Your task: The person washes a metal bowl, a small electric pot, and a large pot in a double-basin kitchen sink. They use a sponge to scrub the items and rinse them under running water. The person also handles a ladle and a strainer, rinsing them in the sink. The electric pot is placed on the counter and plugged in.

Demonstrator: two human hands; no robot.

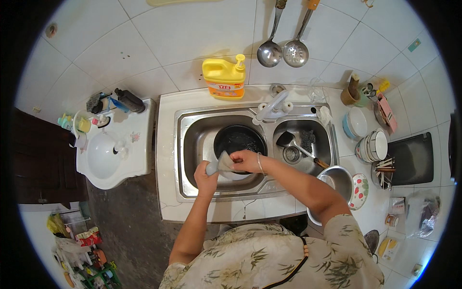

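Observation:
A black round pan (239, 139) sits tilted in the left basin of a steel double sink (190, 144). My left hand (206, 177) is closed around the pan's pale grey handle (222, 163) at the basin's near side. My right hand (245, 161), a thin bracelet on its wrist, curls over the pan's near rim beside the handle. Whatever lies under its fingers is hidden. A white tap (273, 107) reaches over the divider between the basins.
A black spatula (294, 144) lies in the right basin. A yellow detergent bottle (224, 77) stands behind the sink, with two ladles (283, 52) hanging on the tiled wall. A steel pot (337, 180), stacked bowls (373, 144) and a black tray (414, 159) crowd the right counter. A white washbasin (108, 154) stands at the left.

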